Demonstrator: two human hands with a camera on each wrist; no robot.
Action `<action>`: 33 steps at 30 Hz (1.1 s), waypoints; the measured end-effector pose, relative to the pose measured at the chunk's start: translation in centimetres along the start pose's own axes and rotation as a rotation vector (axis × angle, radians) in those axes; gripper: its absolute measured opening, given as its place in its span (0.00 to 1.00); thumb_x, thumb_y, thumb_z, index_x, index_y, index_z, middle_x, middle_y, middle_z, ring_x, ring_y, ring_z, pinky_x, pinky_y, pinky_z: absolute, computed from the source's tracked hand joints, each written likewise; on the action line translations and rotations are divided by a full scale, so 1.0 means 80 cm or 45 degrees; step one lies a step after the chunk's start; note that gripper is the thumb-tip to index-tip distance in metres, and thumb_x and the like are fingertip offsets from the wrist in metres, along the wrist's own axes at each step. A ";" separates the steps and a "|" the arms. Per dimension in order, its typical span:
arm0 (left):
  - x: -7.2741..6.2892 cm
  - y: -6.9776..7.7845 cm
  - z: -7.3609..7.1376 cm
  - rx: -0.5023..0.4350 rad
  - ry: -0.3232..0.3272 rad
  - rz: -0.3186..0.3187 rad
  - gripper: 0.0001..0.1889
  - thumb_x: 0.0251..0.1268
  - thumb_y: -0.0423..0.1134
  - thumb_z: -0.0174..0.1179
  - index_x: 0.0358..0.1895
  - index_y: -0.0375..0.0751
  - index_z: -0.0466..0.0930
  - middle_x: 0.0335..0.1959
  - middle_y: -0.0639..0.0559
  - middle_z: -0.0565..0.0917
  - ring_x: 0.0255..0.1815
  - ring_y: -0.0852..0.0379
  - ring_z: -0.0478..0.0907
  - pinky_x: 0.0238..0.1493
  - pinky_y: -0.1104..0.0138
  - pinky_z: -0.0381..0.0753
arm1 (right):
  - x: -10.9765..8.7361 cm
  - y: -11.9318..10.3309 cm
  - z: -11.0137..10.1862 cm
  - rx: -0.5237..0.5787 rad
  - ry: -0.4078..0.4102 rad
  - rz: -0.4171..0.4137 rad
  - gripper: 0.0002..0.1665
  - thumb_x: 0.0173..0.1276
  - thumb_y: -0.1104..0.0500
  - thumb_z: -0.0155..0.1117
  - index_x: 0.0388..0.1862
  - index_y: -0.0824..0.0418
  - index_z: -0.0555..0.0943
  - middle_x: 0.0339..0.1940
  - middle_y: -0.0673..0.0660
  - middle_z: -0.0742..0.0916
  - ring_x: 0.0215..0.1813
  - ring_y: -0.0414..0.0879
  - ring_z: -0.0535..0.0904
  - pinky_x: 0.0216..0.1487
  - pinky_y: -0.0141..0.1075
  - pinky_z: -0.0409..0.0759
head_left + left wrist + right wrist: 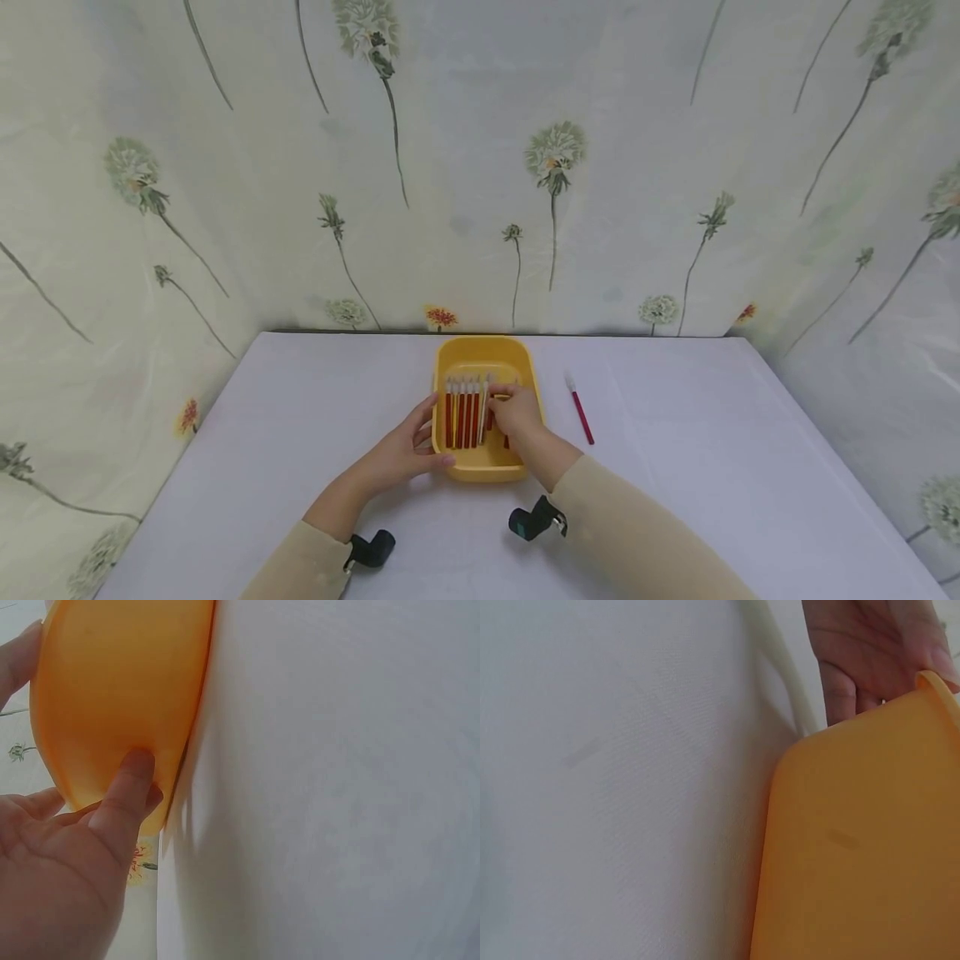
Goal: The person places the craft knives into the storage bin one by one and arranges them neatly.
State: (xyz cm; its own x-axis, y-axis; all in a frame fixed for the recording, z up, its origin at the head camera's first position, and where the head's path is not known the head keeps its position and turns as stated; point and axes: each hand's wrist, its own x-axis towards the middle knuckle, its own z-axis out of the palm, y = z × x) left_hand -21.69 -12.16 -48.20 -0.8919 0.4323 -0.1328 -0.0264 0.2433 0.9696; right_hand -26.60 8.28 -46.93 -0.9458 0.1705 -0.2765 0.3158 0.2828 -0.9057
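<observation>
A yellow plastic tray (468, 475) stands on the white table, holding a row of slim sticks (462, 417) that look like paintbrushes, mostly red with pale tips. At its near left corner my left hand (401, 450) grips the tray; the left wrist view shows the thumb (137, 769) against the outer wall. Inside the tray, at the right end of the row, the fingers of my right hand (517, 412) pinch a red brush (491, 417). Another red brush (507, 442) lies partly hidden under that hand. The right wrist view hides the fingertips behind the tray wall (862, 825).
A single red brush (581, 417) with a pale tip lies on the white table (675, 467), right of the tray. Behind the table hangs a flower-printed cloth (465, 167). Dark wrist cameras (371, 550) sit below both wrists.
</observation>
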 end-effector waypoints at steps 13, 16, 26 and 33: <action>0.001 0.000 0.001 0.013 0.006 -0.009 0.55 0.61 0.43 0.72 0.82 0.49 0.40 0.81 0.39 0.48 0.76 0.40 0.60 0.70 0.53 0.69 | 0.005 0.000 0.000 -0.110 0.027 -0.061 0.17 0.73 0.67 0.59 0.58 0.64 0.82 0.49 0.62 0.85 0.38 0.48 0.78 0.27 0.31 0.73; 0.001 0.000 0.001 0.024 0.007 -0.018 0.56 0.60 0.44 0.73 0.82 0.50 0.40 0.81 0.40 0.48 0.76 0.41 0.60 0.69 0.53 0.69 | 0.004 0.000 0.000 -0.132 0.027 -0.069 0.16 0.72 0.68 0.59 0.57 0.64 0.82 0.48 0.62 0.84 0.40 0.49 0.78 0.28 0.31 0.74; 0.001 -0.002 0.001 0.018 0.003 -0.010 0.56 0.60 0.43 0.73 0.82 0.50 0.39 0.82 0.41 0.47 0.77 0.42 0.59 0.69 0.54 0.70 | 0.005 0.002 0.001 -0.154 0.047 -0.085 0.15 0.72 0.66 0.61 0.56 0.63 0.83 0.45 0.59 0.84 0.45 0.50 0.78 0.36 0.34 0.78; 0.000 -0.001 0.001 0.057 0.018 -0.026 0.56 0.59 0.45 0.73 0.82 0.51 0.40 0.82 0.41 0.48 0.77 0.42 0.59 0.69 0.53 0.70 | 0.004 0.004 0.002 -0.141 0.055 -0.113 0.15 0.73 0.67 0.60 0.56 0.64 0.83 0.47 0.60 0.84 0.47 0.51 0.81 0.44 0.39 0.82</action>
State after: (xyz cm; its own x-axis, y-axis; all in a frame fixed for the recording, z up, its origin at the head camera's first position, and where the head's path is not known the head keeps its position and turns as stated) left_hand -21.67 -12.09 -48.31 -0.8978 0.4143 -0.1494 -0.0249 0.2910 0.9564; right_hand -26.80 8.28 -47.34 -0.9669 0.1800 -0.1807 0.2399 0.4007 -0.8842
